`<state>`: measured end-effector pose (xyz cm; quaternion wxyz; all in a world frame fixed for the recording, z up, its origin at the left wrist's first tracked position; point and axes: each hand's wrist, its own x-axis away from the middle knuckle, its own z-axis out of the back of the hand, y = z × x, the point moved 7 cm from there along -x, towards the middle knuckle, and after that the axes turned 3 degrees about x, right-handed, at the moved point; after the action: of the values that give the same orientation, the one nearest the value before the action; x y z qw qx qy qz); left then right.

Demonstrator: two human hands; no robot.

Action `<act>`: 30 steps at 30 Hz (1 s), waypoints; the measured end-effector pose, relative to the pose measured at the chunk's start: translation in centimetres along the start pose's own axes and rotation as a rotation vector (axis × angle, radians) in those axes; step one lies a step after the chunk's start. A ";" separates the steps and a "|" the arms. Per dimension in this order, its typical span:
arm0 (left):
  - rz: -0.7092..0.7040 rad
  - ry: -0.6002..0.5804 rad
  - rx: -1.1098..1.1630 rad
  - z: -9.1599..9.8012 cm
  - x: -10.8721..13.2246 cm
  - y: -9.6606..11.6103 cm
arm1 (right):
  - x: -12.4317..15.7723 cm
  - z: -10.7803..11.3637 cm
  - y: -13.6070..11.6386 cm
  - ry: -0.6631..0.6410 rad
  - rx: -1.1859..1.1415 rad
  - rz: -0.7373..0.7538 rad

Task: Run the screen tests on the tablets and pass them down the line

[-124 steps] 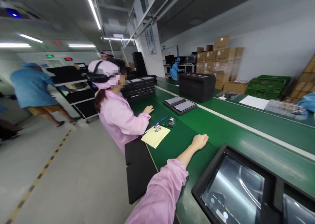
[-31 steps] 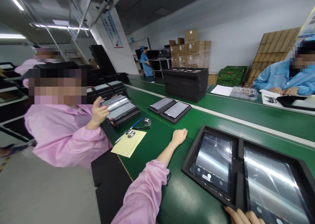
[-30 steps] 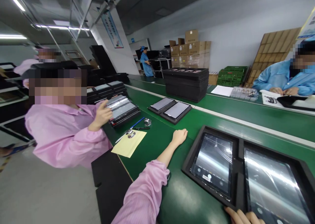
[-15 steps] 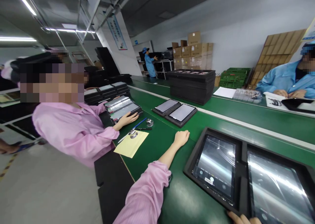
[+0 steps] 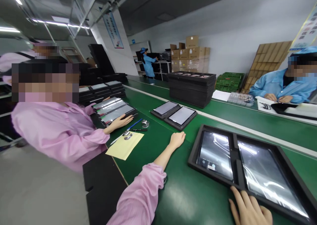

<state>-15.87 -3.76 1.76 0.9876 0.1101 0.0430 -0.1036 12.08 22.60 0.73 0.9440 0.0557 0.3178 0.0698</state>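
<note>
Two hands: apart, both open, gripping nothing.
Left hand [image 5: 177, 140]: lying flat on the green bench [image 5: 195, 198].
Right hand [image 5: 250, 207]: has just come further into view, fingertips touching the near rim of the foam tray [image 5: 210, 175].
Just ahead of right hand: two tablets [image 5: 215, 150] lying in the tray.

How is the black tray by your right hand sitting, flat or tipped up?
Flat: the black foam tray lies on the green bench, its near edge down beside the right hand.

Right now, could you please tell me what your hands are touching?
Left hand open on green bench. Right hand open on edge of black foam tray, two screens inside. Nothing in way.
</note>
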 end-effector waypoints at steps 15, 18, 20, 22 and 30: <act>-0.006 -0.014 -0.024 -0.2 -0.1 -0.2 | -7.3 -6.4 1.5 -0.279 0.034 -0.241; -0.009 -0.020 -0.031 -0.2 -0.1 -0.1 | -6.8 -6.9 2.3 -0.265 -0.121 -0.266; -0.008 -0.021 -0.031 -0.1 -0.1 -0.1 | -6.5 -7.3 2.8 -0.256 -0.232 -0.278; -0.005 -0.020 -0.026 0.0 -0.1 0.0 | -6.4 -7.5 2.8 -0.254 -0.302 -0.241; 0.002 -0.019 -0.011 0.2 -0.1 0.2 | -7.1 -6.5 2.1 -0.228 -0.339 -0.142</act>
<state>-15.89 -3.61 1.98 0.9886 0.1037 0.0342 -0.1035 2.34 23.88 0.06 0.9721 -0.1191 0.1960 0.0488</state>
